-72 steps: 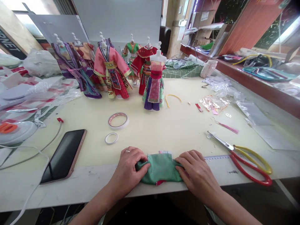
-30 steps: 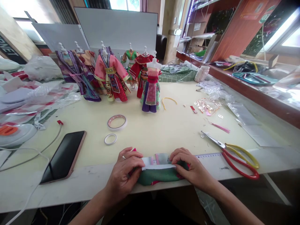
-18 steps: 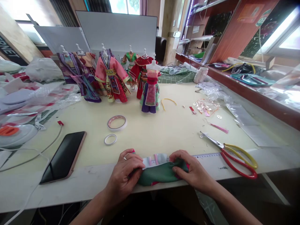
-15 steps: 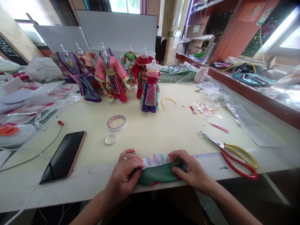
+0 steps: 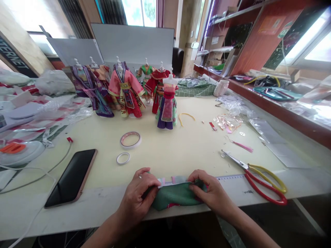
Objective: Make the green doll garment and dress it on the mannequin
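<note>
A piece of green fabric point(image 5: 178, 194) with a pale upper edge and red-pink patches lies at the table's front edge. My left hand point(image 5: 139, 191) pinches its left end between thumb and fingers. At the other end, my right hand point(image 5: 208, 189) grips the same edge, thumb in front. The edge is drawn nearly straight between them. Just behind the cloth, pale strips with pink bands show, and a clear ruler point(image 5: 230, 177) runs out to the right. What lies under my fingers is hidden.
Scissors point(image 5: 254, 175) with yellow and red handles lie at right. A phone point(image 5: 71, 177) lies at left, near two tape rolls point(image 5: 130, 139). Small dress forms in bright costumes point(image 5: 126, 89) stand at the back. A pink tassel point(image 5: 241, 146) and plastic bags point(image 5: 229, 122) lie farther right.
The view has tilted up slightly, so the scene sits lower in the frame. Less of the pale strip shows behind the fabric's edge. Both hands keep their hold on the cloth.
</note>
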`<state>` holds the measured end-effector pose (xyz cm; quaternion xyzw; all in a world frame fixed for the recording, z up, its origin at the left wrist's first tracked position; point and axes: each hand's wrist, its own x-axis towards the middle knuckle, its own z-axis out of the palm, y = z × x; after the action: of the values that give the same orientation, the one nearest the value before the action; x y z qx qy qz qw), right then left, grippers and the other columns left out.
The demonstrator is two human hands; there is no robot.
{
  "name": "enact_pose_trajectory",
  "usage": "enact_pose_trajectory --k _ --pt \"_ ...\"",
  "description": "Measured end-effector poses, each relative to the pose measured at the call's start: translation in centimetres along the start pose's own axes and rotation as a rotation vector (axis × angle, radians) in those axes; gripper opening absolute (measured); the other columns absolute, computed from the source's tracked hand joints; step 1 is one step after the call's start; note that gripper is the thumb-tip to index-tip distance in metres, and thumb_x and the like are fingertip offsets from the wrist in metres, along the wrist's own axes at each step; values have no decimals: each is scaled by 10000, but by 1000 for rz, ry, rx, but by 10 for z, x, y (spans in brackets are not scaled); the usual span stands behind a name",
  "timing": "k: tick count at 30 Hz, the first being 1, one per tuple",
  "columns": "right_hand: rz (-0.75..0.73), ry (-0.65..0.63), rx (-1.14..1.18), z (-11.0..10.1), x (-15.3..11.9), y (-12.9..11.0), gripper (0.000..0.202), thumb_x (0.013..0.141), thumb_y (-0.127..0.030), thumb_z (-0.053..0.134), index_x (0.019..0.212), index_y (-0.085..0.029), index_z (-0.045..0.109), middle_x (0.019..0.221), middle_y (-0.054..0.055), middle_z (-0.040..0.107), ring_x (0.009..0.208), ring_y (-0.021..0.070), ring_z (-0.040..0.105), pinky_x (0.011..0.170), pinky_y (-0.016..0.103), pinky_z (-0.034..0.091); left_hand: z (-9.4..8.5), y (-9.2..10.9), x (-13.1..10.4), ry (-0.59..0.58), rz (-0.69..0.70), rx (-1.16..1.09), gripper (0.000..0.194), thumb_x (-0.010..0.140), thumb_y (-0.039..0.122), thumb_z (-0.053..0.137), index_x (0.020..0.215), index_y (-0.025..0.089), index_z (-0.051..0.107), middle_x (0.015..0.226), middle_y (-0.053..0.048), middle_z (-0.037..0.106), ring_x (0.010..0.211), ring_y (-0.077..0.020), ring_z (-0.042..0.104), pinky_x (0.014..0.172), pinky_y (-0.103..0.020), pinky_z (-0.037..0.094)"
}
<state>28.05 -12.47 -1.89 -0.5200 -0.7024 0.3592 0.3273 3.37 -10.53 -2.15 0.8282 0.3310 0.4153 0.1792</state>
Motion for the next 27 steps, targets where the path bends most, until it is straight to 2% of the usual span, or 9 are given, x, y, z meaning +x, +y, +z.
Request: enact_pose_trajectory --k 2,5,8,10,12,15,18,22,27 --pt "-25 12 69 -5 3 -7 46 801 -173 523 772 -202 546 791 14 583 774 156 548 696 288 439 -2 2 6 16 21 -5 185 805 50 496 894 207 539 733 11 614 658 -117 560 928 -424 409" --pt "-91 22 202 -14 9 -19 69 819 -219 523 756 -195 537 879 41 608 820 168 567 716 291 448 -7 7 20 39 50 -1 183 802 39 491 882 197 538 717 17 598 637 -110 545 910 -406 424" --pt "-86 35 278 -24 17 -30 105 837 -271 517 770 -196 546 912 54 625 854 181 579 747 301 461 -13 13 37 92 91 25 177 804 47 490 877 196 551 719 16 609 656 -115 556 886 -371 437" --pt "-66 83 295 -31 24 -36 118 833 -301 530 794 -195 565 862 50 625 817 179 578 725 302 468 -19 16 52 127 85 40 147 808 77 504 871 195 566 738 2 626 703 -130 578 797 -308 468" --pt "-55 161 311 -38 35 -43 132 811 -321 562 795 -191 576 769 30 603 726 160 558 649 285 461 -26 18 69 123 14 30 97 818 118 515 842 186 580 750 -9 633 701 -129 584 652 -236 467" --pt "-58 272 372 -49 55 -57 146 763 -328 609 746 -188 568 646 -15 529 592 115 484 526 241 397 -38 17 99 157 -53 27 65 830 187 532 822 182 596 713 6 625 646 -111 560 601 -211 441" --pt "-84 334 413 -62 77 -72 159 728 -333 636 732 -189 566 619 -28 511 563 103 457 497 231 358 -51 14 132 150 -119 -30 117 828 272 547 832 171 606 665 17 596 596 -102 524 546 -198 413" --pt "-128 352 441 -81 104 -88 172 715 -345 643 746 -193 569 628 -32 524 556 99 458 491 227 345 -66 12 168 123 -130 -118 178 809 322 564 832 149 604 697 6 584 625 -105 510 567 -201 401" --pt "-168 354 407 -98 128 -101 192 682 -343 663 737 -189 562 623 -43 512 518 79 418 462 212 306 -79 10 196 22 -160 -248 211 793 339 570 828 133 597 703 2 554 622 -101 489 540 -197 370"
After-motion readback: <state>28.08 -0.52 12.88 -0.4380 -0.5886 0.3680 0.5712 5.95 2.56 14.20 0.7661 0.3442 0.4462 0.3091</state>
